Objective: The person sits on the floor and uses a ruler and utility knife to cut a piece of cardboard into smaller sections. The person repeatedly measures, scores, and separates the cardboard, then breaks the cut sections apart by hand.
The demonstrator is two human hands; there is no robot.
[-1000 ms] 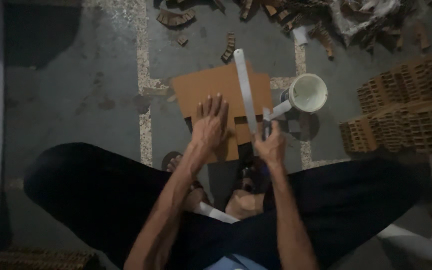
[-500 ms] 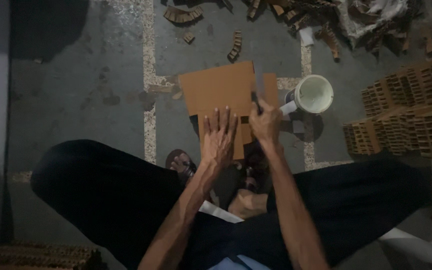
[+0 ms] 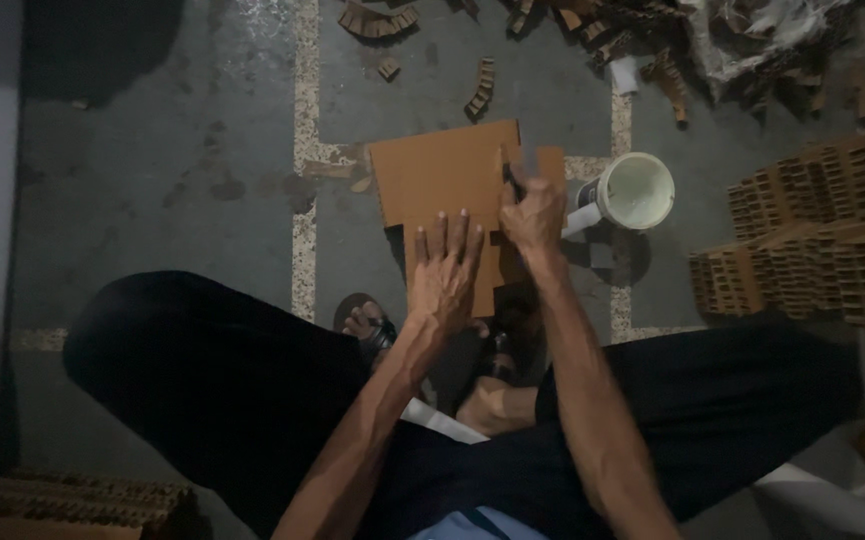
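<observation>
A brown cardboard sheet (image 3: pixel 437 180) with notched edges lies on the grey floor in front of my crossed legs. My left hand (image 3: pixel 444 270) presses flat on its near part, fingers spread. My right hand (image 3: pixel 534 215) is closed in a fist at the sheet's right edge, gripping a thin dark tool whose tip shows just above the knuckles; its kind is too dim to make out. A white tub (image 3: pixel 637 190) with pale contents stands just right of my right hand.
Stacks of brown ribbed cardboard pieces (image 3: pixel 812 240) fill the right side. Cardboard scraps (image 3: pixel 592 30) litter the floor at the top. My sandalled foot (image 3: pixel 367 322) rests under the sheet's near edge. Another stack (image 3: pixel 72 500) lies at the bottom left.
A long white strip that stood up from my right hand a second ago is out of sight. My right hand has shifted up along the sheet's right edge; my left hand stays pressed down.
</observation>
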